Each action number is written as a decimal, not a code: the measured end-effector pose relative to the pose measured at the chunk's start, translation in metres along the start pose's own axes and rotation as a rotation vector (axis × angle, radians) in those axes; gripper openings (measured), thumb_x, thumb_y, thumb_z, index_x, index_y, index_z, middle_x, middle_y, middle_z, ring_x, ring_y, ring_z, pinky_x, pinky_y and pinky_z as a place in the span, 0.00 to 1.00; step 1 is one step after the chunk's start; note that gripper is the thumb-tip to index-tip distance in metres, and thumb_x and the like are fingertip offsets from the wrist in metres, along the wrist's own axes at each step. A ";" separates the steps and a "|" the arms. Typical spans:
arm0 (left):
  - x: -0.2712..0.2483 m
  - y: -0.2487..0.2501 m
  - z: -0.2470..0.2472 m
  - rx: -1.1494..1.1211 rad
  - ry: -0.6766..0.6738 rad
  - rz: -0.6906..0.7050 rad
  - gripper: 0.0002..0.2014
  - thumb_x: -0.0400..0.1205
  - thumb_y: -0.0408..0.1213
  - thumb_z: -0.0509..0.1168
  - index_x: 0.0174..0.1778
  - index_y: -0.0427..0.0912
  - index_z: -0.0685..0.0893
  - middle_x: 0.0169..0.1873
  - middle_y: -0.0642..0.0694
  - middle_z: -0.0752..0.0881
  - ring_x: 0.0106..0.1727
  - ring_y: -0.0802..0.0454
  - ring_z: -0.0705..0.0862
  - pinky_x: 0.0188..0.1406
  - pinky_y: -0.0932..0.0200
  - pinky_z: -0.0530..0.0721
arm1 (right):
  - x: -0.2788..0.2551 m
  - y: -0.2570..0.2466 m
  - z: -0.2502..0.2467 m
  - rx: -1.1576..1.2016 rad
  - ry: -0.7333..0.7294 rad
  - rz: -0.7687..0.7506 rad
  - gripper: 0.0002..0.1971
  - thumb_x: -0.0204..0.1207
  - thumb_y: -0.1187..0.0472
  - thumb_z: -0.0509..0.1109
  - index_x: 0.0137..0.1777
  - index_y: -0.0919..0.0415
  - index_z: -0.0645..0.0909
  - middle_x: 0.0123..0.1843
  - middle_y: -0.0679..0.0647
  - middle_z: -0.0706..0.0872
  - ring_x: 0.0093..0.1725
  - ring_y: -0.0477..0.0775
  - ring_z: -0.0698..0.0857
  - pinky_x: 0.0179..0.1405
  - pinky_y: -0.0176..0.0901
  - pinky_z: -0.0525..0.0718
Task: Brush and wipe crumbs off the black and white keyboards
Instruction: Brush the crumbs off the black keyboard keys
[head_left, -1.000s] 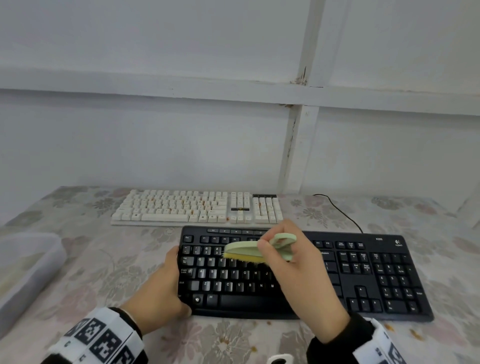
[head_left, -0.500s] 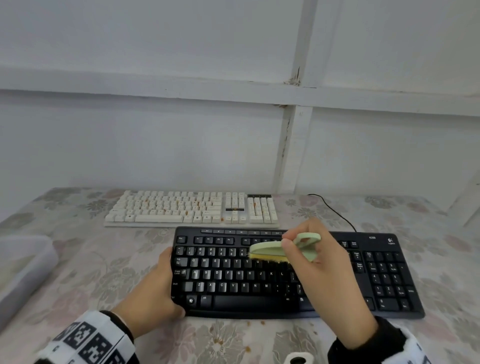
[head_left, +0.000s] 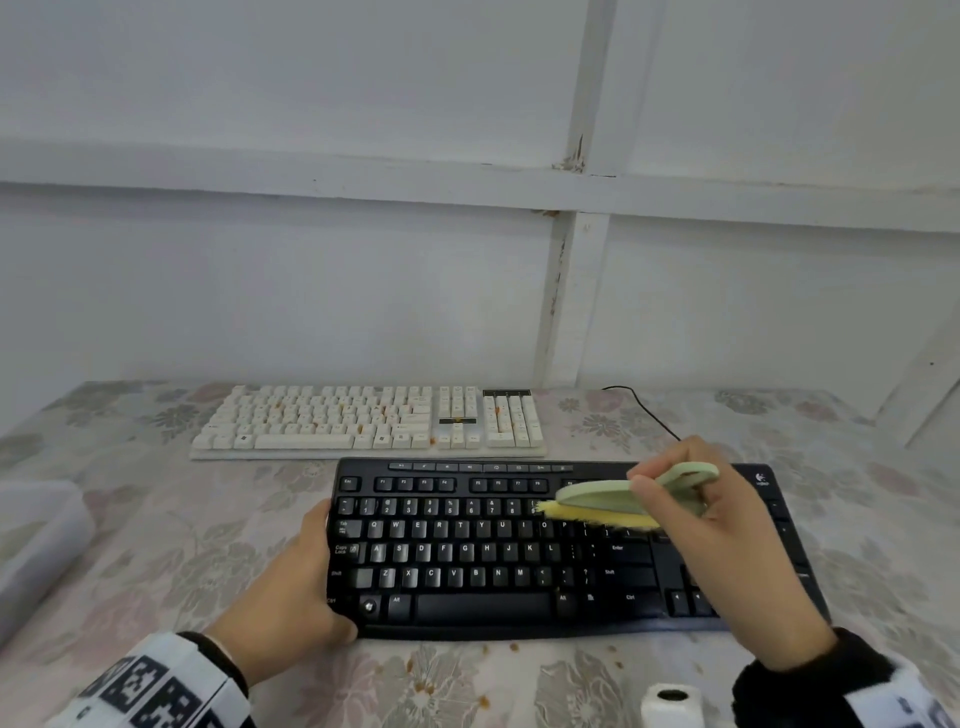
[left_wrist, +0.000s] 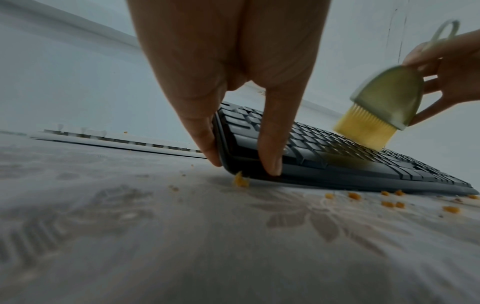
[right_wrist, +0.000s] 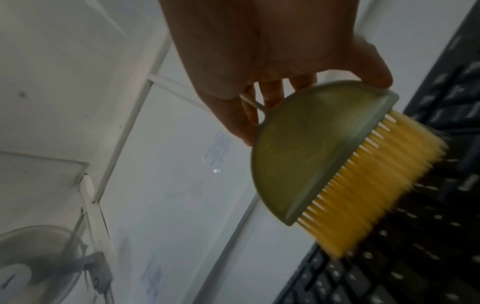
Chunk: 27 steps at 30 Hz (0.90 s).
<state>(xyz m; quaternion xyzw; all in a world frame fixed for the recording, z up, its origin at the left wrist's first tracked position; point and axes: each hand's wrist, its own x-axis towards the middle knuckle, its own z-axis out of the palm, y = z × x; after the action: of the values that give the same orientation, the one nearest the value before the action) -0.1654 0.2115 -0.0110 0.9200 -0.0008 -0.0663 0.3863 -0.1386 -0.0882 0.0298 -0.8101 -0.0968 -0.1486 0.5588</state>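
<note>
While steadied at its left end by a clasping left hand (head_left: 291, 587): black keyboard (head_left: 519, 561) swept.
Pinched in right hand (head_left: 727, 545), green brush (head_left: 602, 501) shifted rightward (white keyboard (head_left: 363, 421) crumbs waiting).

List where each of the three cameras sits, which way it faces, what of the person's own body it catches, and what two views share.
Head: worn high, looks forward and down at the black keyboard, white keyboard and wall; shows both hands and sleeves.
Left wrist: low by the tablecloth, looks along the left hand gripping the keyboard's left end.
Right wrist: looks along the right hand at the brush.
Shared: all three show the brush over the black keys.
</note>
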 end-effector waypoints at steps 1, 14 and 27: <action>0.000 0.000 0.000 0.002 0.000 -0.001 0.45 0.67 0.21 0.71 0.63 0.60 0.48 0.49 0.53 0.78 0.43 0.53 0.81 0.35 0.73 0.78 | 0.001 0.002 -0.004 -0.018 0.018 -0.006 0.07 0.76 0.67 0.70 0.38 0.57 0.79 0.38 0.44 0.84 0.35 0.38 0.79 0.34 0.21 0.74; 0.001 -0.002 0.001 0.004 0.007 -0.006 0.45 0.66 0.21 0.71 0.63 0.60 0.49 0.49 0.53 0.79 0.43 0.53 0.81 0.36 0.76 0.78 | 0.012 0.014 -0.046 -0.103 0.153 -0.023 0.06 0.75 0.64 0.71 0.41 0.53 0.80 0.43 0.49 0.87 0.43 0.50 0.83 0.38 0.30 0.77; 0.003 -0.005 0.002 0.001 0.006 -0.034 0.46 0.65 0.22 0.71 0.64 0.60 0.49 0.47 0.49 0.81 0.42 0.51 0.84 0.34 0.72 0.80 | 0.013 0.033 -0.086 -0.107 0.092 -0.044 0.10 0.75 0.70 0.70 0.38 0.54 0.80 0.45 0.46 0.88 0.45 0.47 0.84 0.42 0.28 0.78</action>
<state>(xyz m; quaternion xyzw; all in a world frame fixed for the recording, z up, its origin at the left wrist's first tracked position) -0.1631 0.2134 -0.0163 0.9202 0.0162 -0.0703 0.3848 -0.1268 -0.1803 0.0340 -0.8287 -0.0809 -0.2030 0.5153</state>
